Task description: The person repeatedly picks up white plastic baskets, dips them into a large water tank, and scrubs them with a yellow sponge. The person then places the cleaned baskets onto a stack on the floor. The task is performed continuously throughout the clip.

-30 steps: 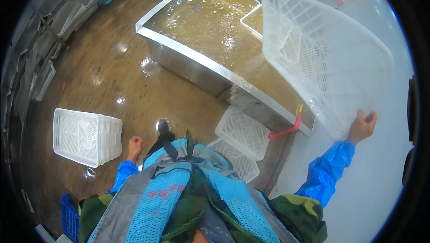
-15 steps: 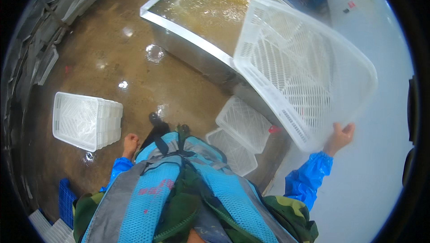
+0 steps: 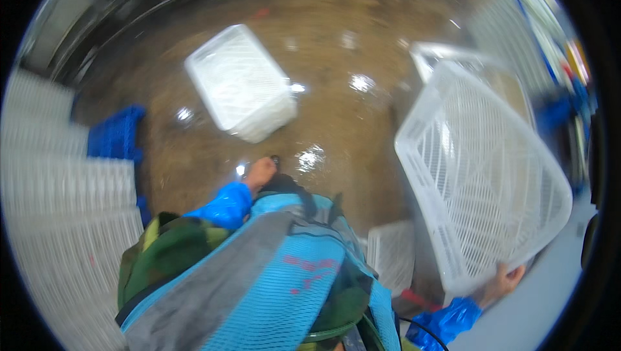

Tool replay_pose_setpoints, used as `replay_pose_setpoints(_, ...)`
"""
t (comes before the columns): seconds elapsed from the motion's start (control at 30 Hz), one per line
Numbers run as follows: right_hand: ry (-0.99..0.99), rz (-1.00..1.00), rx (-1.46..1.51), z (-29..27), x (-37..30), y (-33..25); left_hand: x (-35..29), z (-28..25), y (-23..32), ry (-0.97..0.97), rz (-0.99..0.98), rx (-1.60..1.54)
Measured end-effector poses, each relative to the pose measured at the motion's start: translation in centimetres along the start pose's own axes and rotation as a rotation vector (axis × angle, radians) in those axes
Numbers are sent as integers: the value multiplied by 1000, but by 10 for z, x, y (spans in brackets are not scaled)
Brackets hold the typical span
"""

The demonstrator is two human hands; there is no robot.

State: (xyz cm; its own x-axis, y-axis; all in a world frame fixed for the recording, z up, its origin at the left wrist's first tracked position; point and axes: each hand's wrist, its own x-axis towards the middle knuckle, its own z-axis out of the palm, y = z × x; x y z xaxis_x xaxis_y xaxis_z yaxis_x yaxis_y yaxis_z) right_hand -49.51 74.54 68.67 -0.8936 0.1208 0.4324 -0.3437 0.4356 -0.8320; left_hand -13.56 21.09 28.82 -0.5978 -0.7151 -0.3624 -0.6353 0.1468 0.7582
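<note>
While the right hand clamps its near rim, the white crate tilts lengthwise away.

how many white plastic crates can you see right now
3: one crate in the right hand, one on the wet floor, one low beside the apron. More may be hidden.

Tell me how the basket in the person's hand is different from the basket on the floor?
The held basket is tilted up in the air, gripped at its bottom edge by the right hand; the floor basket lies on the wet brown floor, untouched. The held basket looks bigger, being nearer the camera. Both are white plastic mesh.
</note>
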Motion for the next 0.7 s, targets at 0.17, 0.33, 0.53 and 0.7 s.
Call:
replay_pose_setpoints(0.17, -286, -21, 103, 186, -56, -77, -53, -65, -43, 145, -154, -174)
replay_pose_setpoints(0.33, -460, 148, 373, 388, -109, -133, -78, -109, -143, 278, -325, -291)
replay_pose_setpoints(0.53, -498, 411, 632, 601, -244, -118, -124, -177, -191, 433, -470, -294)
replay_pose_setpoints(0.7, -696, 724, 447, 708, -462, -104, -188, -193, -218, 584, -570, -477)
